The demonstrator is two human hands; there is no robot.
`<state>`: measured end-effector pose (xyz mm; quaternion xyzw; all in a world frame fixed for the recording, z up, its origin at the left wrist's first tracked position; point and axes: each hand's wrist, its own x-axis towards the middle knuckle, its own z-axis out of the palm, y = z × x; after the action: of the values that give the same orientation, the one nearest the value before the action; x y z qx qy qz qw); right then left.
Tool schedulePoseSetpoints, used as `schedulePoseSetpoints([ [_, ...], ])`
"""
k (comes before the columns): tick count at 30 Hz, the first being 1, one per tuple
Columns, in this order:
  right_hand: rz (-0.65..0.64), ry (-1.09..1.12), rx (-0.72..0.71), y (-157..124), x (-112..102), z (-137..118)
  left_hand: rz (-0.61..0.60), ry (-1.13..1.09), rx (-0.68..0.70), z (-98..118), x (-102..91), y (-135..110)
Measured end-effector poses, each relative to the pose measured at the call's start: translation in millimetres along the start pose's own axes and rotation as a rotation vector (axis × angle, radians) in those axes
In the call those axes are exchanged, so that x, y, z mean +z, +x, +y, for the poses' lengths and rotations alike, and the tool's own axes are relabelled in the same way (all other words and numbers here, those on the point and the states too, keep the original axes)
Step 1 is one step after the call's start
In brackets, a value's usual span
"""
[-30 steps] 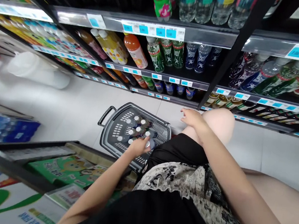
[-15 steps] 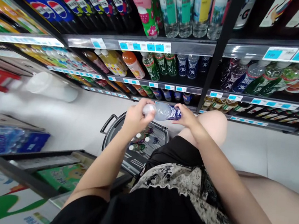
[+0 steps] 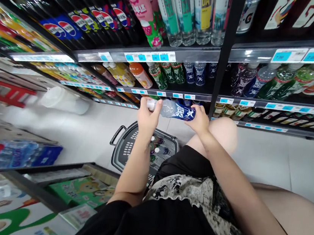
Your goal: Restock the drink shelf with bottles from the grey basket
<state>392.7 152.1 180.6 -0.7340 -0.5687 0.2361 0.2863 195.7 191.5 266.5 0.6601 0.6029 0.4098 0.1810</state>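
Note:
A drink bottle (image 3: 178, 111) with a dark blue label and a whitish cap lies sideways between my two hands, in front of the lower shelves. My left hand (image 3: 148, 115) is closed around its cap end, with the thumb along the neck. At the label end, my right hand (image 3: 199, 120) grips the bottle's base. Below my left forearm, a grey and black shopping basket (image 3: 116, 154) stands on the floor. Several bottles (image 3: 161, 150) lie in it, partly hidden by my arm.
Shelves (image 3: 199, 53) of drinks with price tags run across the front. A white bucket-like container (image 3: 64, 99) stands on the floor to the left. Water packs (image 3: 23, 154) and a low shelf with green boxes (image 3: 79, 190) are at the lower left. My bent knee (image 3: 223, 135) is beside my right hand.
Both hands have lifted the bottle slightly, and more of its blue label now faces me. My left forearm has swung right and covers more of the basket. The view has shifted a little.

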Motion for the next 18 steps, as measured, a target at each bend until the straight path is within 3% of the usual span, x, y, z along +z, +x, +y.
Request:
schedulePoseSetpoints([
  [11, 0.031, 0.059, 0.008, 0, 4, 3, -0.038, -0.004, -0.021, 0, -1.1, -5],
  [18, 0.079, 0.105, 0.07, 1, 0, 2, -0.266, -0.596, -0.236, -3, 13.5, 3],
])
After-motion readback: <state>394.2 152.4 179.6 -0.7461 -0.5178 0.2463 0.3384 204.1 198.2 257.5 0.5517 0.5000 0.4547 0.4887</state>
